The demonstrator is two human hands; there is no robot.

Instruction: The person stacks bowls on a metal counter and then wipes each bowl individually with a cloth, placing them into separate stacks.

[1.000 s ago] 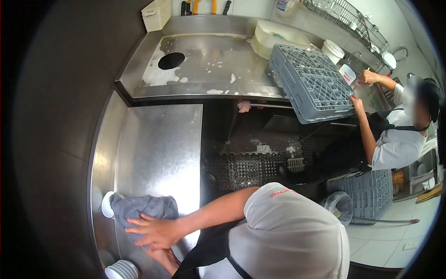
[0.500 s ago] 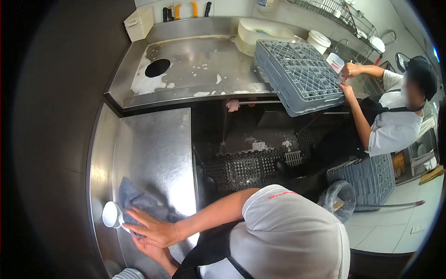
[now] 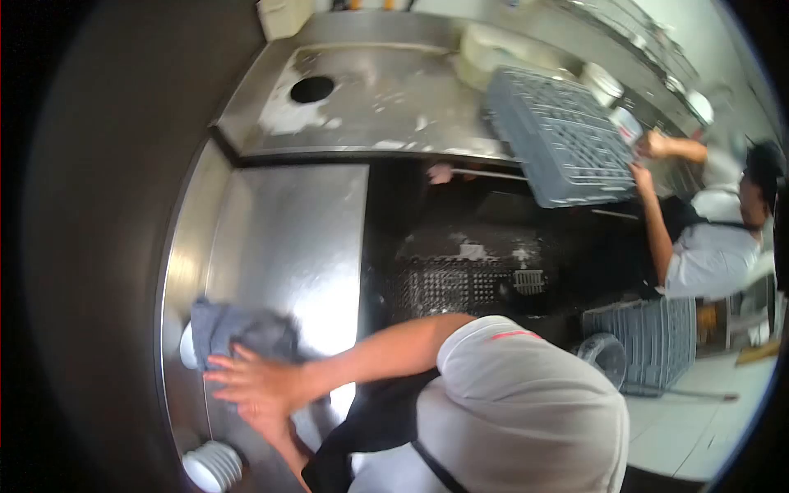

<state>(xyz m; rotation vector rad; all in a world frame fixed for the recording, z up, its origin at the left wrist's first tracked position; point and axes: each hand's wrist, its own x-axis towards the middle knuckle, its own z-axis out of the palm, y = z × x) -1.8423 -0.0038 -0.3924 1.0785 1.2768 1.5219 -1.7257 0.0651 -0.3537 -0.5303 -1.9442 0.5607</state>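
Note:
My right hand (image 3: pixel 256 384) reaches across the steel counter with its fingers stretched out and apart. It lies against the lower edge of a bunched grey cloth (image 3: pixel 246 330), blurred by motion. Beneath it is my left hand (image 3: pixel 269 423), whose fingers are mostly hidden, so I cannot see what they hold. At the cloth's left edge a white bowl-like dish (image 3: pixel 188 345) shows in part, close to the raised steel side. A stack of white dishes (image 3: pixel 212 467) stands lower down, near the counter's corner.
Beyond the counter (image 3: pixel 288 222) is a wet steel worktop (image 3: pixel 370 99) with a round black hole (image 3: pixel 312 89). A co-worker at right (image 3: pixel 719 238) has both hands by a grey dish rack (image 3: pixel 567 140). More grey racks (image 3: pixel 657 341) stand on the floor beside a lined bin (image 3: pixel 604 361).
The view has shifted, bringing the dish stack further into sight. The cloth now covers more of the white dish. My hands remain together beside it.

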